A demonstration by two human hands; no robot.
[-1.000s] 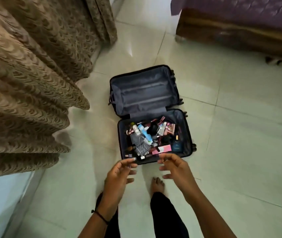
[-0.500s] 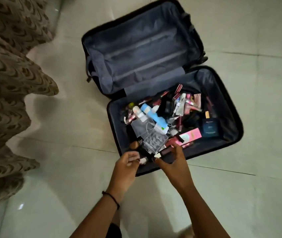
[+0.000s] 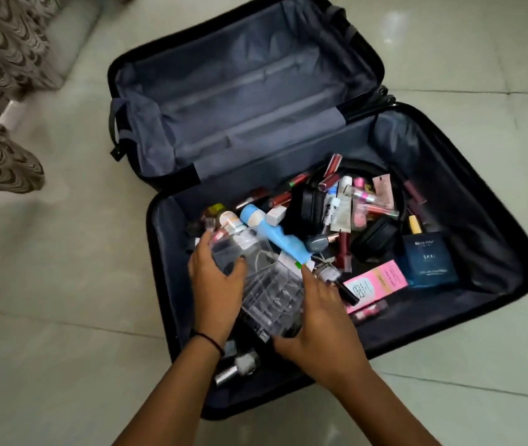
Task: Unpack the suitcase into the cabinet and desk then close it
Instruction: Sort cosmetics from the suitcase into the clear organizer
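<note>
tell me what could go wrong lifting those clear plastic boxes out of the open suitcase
The light blue plastic tube lies across the clear plastic boxes that the left hand and right hand grip; lifting may roll it off into the loose red lipstick tubes. Tilted, the boxes could slip back onto the pile.

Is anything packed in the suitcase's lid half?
No, the lid half shows only bare grey lining; the cosmetics all lie in the near half.

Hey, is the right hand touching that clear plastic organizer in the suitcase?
Touching. In the head view the right hand grips the clear plastic organizer: thumb under its near edge, fingers along its right side.
</note>
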